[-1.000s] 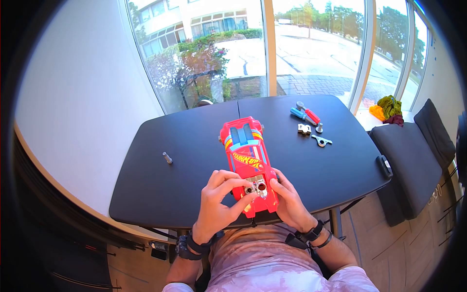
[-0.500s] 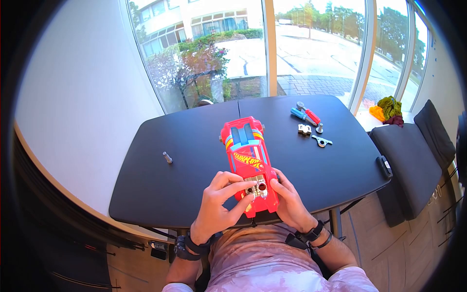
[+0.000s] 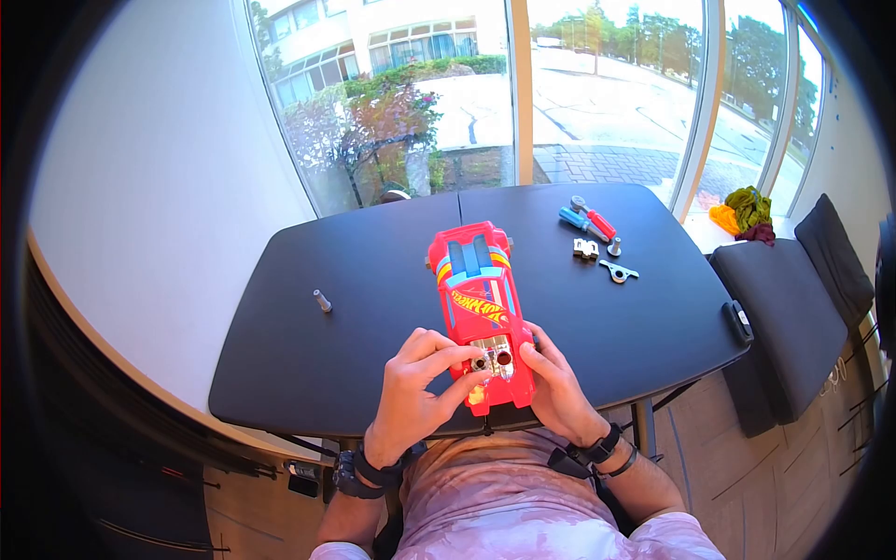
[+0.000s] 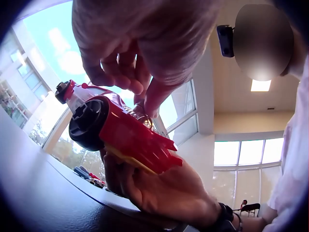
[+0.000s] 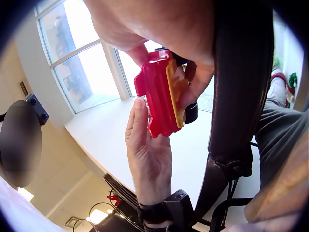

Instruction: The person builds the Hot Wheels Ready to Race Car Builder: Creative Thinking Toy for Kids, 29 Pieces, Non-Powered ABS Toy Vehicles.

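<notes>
A red toy car (image 3: 481, 317) with a yellow logo and blue windows is held over the near edge of the table. My right hand (image 3: 560, 387) grips it from the right, thumb on top and the other fingers underneath. A chrome engine piece (image 3: 505, 358) with round openings sits at the car's near end. On its left side, my left hand (image 3: 420, 378) pinches it between thumb and index finger. From the left wrist, the car's black wheel (image 4: 89, 124) and yellow underside show. The right wrist view shows the red body (image 5: 159, 96) between both hands.
On the black table (image 3: 373, 252), a small grey peg (image 3: 322, 301) lies at left. At back right are blue and red-handled tools (image 3: 586, 220), a chrome block (image 3: 585, 248), another grey peg (image 3: 614, 246) and a grey bracket (image 3: 619, 271). A dark chair (image 3: 784, 317) stands at right.
The car's far end has swung slightly to the right. Both hands keep nearly the same places on the car, and the loose parts on the table have not moved.
</notes>
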The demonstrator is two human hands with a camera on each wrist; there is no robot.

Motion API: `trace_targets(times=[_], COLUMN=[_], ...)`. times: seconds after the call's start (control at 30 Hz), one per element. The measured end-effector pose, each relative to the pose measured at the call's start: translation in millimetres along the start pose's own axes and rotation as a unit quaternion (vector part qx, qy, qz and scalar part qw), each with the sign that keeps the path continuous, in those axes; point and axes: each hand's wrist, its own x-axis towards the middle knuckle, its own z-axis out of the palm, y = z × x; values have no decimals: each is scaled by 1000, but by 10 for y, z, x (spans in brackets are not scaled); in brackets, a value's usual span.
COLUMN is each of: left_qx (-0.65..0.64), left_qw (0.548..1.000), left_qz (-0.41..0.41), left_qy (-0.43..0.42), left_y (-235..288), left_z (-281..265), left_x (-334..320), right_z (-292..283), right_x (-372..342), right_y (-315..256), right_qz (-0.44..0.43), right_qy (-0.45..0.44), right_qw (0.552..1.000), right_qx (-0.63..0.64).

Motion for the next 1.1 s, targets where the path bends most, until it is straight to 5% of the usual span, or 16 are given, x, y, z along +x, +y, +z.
trace_targets(times=[0.47,0.57,0.7,0.9,1.1], left_qx=[-15,81,304,480,505], left_qw=[999,996,951,868,788], left_qz=[22,20,13,-13,-263], left_qy=[-30,15,-52,-127,-234], left_y=[-34,-140,-407,-1786,-2137], left_z=[-246,-456,-819,-1053,-1069], left_x=[194,335,487,313,186], right_z=[2,16,42,43,7], right_x=[24,-6,2,-1,22], right_y=[-35,-48,-34,-48,-36], right_qz=[5,5,3,3,5], right_qy=[-12,-7,-5,-3,0], right_qw=[1000,1000,1000,1000,1000], right_qx=[-4,-6,-5,-13,-9])
